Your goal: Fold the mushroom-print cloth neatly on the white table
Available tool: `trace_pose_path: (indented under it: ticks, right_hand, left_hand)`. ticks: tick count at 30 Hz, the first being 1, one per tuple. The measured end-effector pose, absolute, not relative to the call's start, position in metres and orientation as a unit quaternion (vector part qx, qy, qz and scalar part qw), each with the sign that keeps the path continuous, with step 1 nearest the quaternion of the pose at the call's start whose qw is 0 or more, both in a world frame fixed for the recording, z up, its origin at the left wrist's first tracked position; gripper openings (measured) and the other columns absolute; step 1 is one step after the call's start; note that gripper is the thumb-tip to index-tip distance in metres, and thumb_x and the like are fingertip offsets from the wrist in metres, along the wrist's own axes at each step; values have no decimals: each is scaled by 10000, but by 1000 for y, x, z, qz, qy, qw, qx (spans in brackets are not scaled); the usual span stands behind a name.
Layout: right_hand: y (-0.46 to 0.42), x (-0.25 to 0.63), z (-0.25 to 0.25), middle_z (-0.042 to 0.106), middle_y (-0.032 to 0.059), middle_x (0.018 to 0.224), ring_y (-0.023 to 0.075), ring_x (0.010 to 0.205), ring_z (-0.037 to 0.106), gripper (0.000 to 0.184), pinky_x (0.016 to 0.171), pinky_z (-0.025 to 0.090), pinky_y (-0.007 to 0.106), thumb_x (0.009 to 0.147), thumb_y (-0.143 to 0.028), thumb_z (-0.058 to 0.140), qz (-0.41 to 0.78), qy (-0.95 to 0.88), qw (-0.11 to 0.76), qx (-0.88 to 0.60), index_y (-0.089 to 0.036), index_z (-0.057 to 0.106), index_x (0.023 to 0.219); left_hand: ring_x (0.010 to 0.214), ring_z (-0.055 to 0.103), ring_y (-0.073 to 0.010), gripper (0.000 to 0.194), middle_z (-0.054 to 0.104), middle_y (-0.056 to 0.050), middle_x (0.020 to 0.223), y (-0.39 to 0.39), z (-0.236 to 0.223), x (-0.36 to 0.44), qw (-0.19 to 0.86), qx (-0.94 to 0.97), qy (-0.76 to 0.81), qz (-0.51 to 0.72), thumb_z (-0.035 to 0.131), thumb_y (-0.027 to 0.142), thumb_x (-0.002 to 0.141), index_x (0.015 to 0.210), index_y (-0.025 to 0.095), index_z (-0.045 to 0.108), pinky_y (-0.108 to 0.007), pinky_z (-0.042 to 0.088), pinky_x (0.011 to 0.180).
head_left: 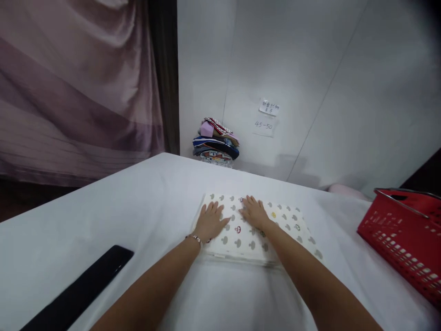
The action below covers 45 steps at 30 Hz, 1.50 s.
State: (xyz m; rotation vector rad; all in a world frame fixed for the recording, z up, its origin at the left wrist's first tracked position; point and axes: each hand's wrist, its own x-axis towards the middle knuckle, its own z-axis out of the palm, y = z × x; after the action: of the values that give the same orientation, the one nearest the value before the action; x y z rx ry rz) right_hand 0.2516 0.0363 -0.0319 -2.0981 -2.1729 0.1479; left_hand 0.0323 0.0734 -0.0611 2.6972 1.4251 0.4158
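A white cloth (244, 236) printed with grey mushrooms, a few of them coloured, lies folded into a flat rectangle on the white-covered table (144, 207). Its near edge shows more than one layer. My left hand (211, 221) rests flat on the left part of the cloth, fingers spread, with a bracelet at the wrist. Flat on the cloth's upper middle is my right hand (254, 212), its fingers apart too. Neither hand grips the fabric. My right forearm hides part of the cloth's right side.
A long black object (82, 287) lies at the table's left front. On the right stands a red plastic basket (399, 234) with a metal handle. Beyond the far edge, a stack of folded clothes (216, 143) is against the wall. Pink drapery (79, 92) hangs at the left.
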Motion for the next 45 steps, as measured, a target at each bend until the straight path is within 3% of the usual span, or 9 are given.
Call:
trace_pose_path:
  ticks: [8, 11, 15, 21, 26, 30, 37, 41, 45]
  right_hand:
    - [50, 260, -57, 125, 57, 1526, 220, 1399, 54, 684, 1096, 7, 490, 901, -613, 189, 65, -712, 61, -696, -215, 194, 1457]
    - [50, 261, -56, 120, 59, 1527, 226, 1399, 49, 667, 1091, -5, 497, 910, -597, 192, 61, -711, 63, -698, -213, 198, 1456]
    - [49, 259, -53, 123, 61, 1527, 231, 1397, 61, 667, 1092, 1, 492, 910, -592, 202, 74, -712, 67, -695, -206, 203, 1454]
    - [44, 261, -36, 146, 82, 1523, 232, 1395, 77, 673, 1098, 20, 458, 912, -589, 190, 107, -719, 79, -682, -179, 230, 1445]
    - [25, 314, -30, 72, 67, 1534, 222, 1400, -22, 725, 1096, -40, 446, 892, -623, 170, 62, -643, 49, -762, -176, 172, 1463]
    - [12, 355, -43, 95, 76, 1530, 217, 1399, 25, 736, 1098, 29, 443, 897, -598, 165, 77, -557, 10, -827, -132, 143, 1466]
    - [13, 363, -43, 94, 66, 1532, 205, 1399, 32, 736, 1100, 41, 424, 890, -610, 172, 100, -567, 19, -817, -155, 141, 1467]
    - [0, 384, -44, 79, 70, 1534, 218, 1398, 2, 721, 1094, 7, 457, 898, -597, 157, 36, -537, 25, -843, -149, 164, 1462]
    - [-11, 399, -54, 77, 71, 1534, 214, 1397, 2, 727, 1091, 68, 458, 898, -592, 137, 51, -497, 9, -866, -134, 160, 1462]
  left_hand:
    - [1348, 255, -312, 652, 327, -132, 1455, 81, -41, 48, 58, 871, 481, 81, 323, 614, 840, 1330, 196, 426, -525, 196, 1060]
    - [1361, 221, -305, 627, 309, -127, 1465, 98, -30, 69, 20, 886, 449, 110, 319, 595, 849, 1314, 192, 442, -539, 144, 1074]
    - [1364, 214, -297, 672, 315, -134, 1461, 119, -40, 80, 20, 879, 465, 106, 283, 576, 861, 1361, 140, 387, -524, 130, 1085]
    - [1368, 203, -299, 713, 299, -99, 1473, 127, -56, 76, 16, 874, 476, 95, 255, 610, 845, 1386, 157, 356, -511, 140, 1089]
    - [1376, 180, -292, 766, 264, -94, 1488, 132, -58, 77, 31, 872, 480, 88, 225, 648, 829, 1402, 150, 329, -511, 134, 1093]
    - [1379, 170, -295, 759, 271, -82, 1486, 135, -61, 77, 32, 873, 479, 92, 234, 652, 824, 1398, 167, 341, -513, 129, 1095]
    - [1378, 181, -282, 763, 263, -84, 1488, 134, -59, 77, 29, 871, 483, 87, 238, 644, 825, 1400, 153, 334, -509, 132, 1099]
    - [1376, 188, -282, 753, 269, -79, 1486, 133, -57, 77, 28, 870, 483, 91, 243, 636, 828, 1401, 156, 333, -505, 143, 1097]
    - [1375, 191, -284, 750, 283, -82, 1481, 131, -55, 77, 27, 871, 483, 89, 261, 632, 825, 1396, 153, 342, -500, 142, 1098]
